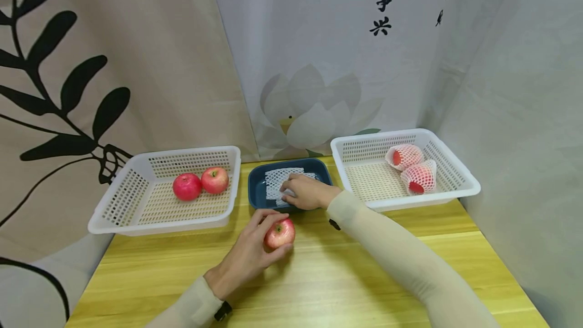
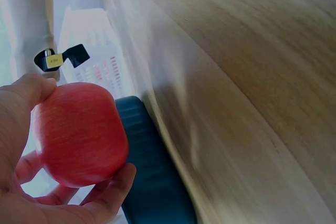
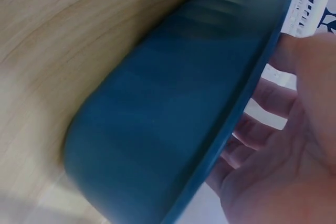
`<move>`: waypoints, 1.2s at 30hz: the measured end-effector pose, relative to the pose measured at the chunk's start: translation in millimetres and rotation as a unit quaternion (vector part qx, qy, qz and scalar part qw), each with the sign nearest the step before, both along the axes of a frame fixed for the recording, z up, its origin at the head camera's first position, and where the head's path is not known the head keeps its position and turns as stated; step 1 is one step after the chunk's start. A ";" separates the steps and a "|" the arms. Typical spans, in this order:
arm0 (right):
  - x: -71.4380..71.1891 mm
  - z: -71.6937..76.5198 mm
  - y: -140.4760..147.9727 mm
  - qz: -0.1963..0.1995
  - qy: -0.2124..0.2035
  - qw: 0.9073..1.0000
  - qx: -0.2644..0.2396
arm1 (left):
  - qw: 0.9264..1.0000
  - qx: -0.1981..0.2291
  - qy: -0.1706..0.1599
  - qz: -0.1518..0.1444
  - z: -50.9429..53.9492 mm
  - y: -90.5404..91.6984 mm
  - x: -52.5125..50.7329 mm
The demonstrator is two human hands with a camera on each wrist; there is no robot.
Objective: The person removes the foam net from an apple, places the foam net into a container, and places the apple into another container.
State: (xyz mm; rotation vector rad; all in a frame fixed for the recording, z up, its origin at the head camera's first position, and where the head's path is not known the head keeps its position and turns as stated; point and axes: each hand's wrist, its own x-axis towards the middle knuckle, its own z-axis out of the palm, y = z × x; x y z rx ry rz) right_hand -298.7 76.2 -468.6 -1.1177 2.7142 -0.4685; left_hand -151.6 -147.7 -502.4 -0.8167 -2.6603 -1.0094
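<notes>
Right sleeve (image 1: 401, 252) is cut off by the lower edge. Left hand (image 1: 248, 254) curls its fingers round a red apple (image 1: 280, 233), partly covering it, near the blue tray (image 1: 257, 186). Right hand (image 1: 310, 191) reaches into this tray, over white foam nets (image 1: 276, 182); its fingertips are hard to make out, so I cannot tell whether they pinch one.

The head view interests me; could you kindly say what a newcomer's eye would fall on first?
Probably the red apple held in the left hand, in front of the blue tray. The right hand is in that tray, over white foam nets. Two bare apples in the left basket and two net-wrapped apples in the right basket come next.
</notes>
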 end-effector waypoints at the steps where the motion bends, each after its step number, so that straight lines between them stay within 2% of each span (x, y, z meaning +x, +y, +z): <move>1: 0.8 0.4 0.4 -0.001 0.001 1.000 -0.003 | 1.000 0.000 0.000 0.000 0.1 0.0 0.0; 14: 10.2 8.7 6.4 -0.030 0.008 0.999 -0.015 | 1.000 -0.003 -0.012 0.001 2.5 1.7 0.1; 26: 18.6 18.2 17.5 -0.026 0.045 0.998 -0.042 | 1.000 -0.001 -0.014 0.005 4.7 2.4 -0.9; 36: 28.8 26.8 23.4 -0.046 0.064 0.996 -0.051 | 1.000 0.003 -0.023 0.013 8.3 -0.9 -3.1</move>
